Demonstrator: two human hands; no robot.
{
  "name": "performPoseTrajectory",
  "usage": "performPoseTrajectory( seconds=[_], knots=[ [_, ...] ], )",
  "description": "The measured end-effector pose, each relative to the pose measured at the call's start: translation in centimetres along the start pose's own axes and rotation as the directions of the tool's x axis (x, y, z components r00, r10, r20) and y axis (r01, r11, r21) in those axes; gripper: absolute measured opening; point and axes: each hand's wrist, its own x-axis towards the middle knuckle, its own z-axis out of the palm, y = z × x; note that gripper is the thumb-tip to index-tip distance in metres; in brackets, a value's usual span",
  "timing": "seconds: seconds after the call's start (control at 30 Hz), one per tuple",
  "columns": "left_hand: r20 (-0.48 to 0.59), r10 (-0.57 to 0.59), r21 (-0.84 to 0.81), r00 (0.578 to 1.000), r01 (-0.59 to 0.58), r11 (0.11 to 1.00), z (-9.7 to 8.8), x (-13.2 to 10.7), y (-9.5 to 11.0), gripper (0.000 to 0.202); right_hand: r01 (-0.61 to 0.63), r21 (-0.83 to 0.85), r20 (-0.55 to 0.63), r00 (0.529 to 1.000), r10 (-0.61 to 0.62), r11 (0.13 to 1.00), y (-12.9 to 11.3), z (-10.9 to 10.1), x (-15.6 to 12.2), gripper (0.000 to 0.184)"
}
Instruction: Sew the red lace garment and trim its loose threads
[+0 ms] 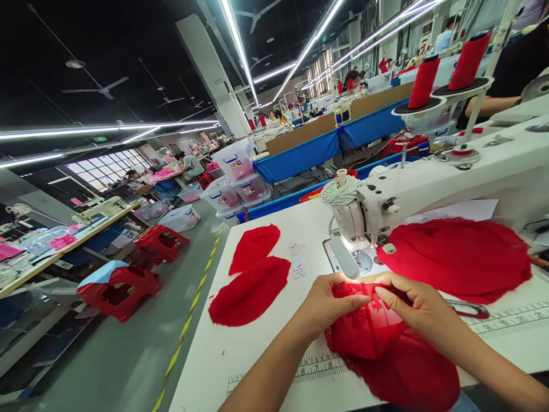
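Observation:
Sheer red fabric with lace point(369, 332) is pinched between both my hands, just in front of the sewing machine's needle area. My left hand point(332, 303) grips its left upper edge, thumb on top. On the other side, my right hand point(407, 297) closes thumb and fingers on the upper right edge. The lower part of the cloth drapes over the table's front edge. Beyond my hands is the white sewing machine point(429, 180), its lamp lit over the needle plate point(364, 262). Snips point(469, 309) lie beside my right hand, partly hidden by it.
Two red cut pieces point(251, 292) lie on the table's left side. A larger red fabric pile point(458, 257) rests under the machine arm. Red thread cones point(469, 60) stand at upper right. Plastic bins point(235, 163) and red stools point(120, 292) stand beyond the table. Several people work farther back.

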Motion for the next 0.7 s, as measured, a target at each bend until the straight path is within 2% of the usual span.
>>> performPoseTrajectory(
  seconds=[0.1, 0.27, 0.37, 0.47, 0.57, 0.63, 0.7],
  knots=[
    [0.033, -0.018, 0.044, 0.999, 0.016, 0.999, 0.3, 0.4, -0.1, 0.047, -0.010, -0.031, -0.011, 1.000, 0.009, 0.999, 0.4, -0.4, -0.6, 0.032],
    [0.025, -0.092, 0.009, 0.995, 0.091, 0.996, -0.2, 0.8, -0.3, 0.040, -0.101, -0.126, -0.174, 0.982, 0.078, 0.987, 3.9, -2.6, -1.9, 0.035],
    [0.112, -0.133, 0.066, 0.985, 0.126, 0.990, -0.4, 1.1, 0.2, 0.039, -0.111, -0.102, -0.154, 0.984, 0.094, 0.989, 5.1, -3.3, -2.3, 0.037],
    [0.180, -0.092, 0.160, 0.979, 0.063, 0.985, -0.1, 1.6, 0.7, 0.040, -0.081, -0.111, -0.179, 0.982, 0.060, 0.991, 4.8, -2.7, -2.2, 0.035],
    [0.157, -0.064, 0.167, 0.986, 0.037, 0.985, 0.3, 1.9, 0.8, 0.044, -0.079, -0.136, -0.239, 0.970, 0.044, 0.988, 4.6, -2.6, -2.3, 0.034],
    [0.123, -0.096, 0.174, 0.988, 0.074, 0.982, 0.4, 1.9, 0.6, 0.036, -0.087, -0.185, -0.263, 0.964, 0.036, 0.979, 4.9, -3.4, -2.8, 0.034],
    [0.088, -0.128, 0.206, 0.988, 0.108, 0.973, 0.2, 1.7, 0.4, 0.031, -0.094, -0.320, -0.274, 0.962, 0.002, 0.943, 5.8, -4.7, -3.8, 0.030]
  ],
)
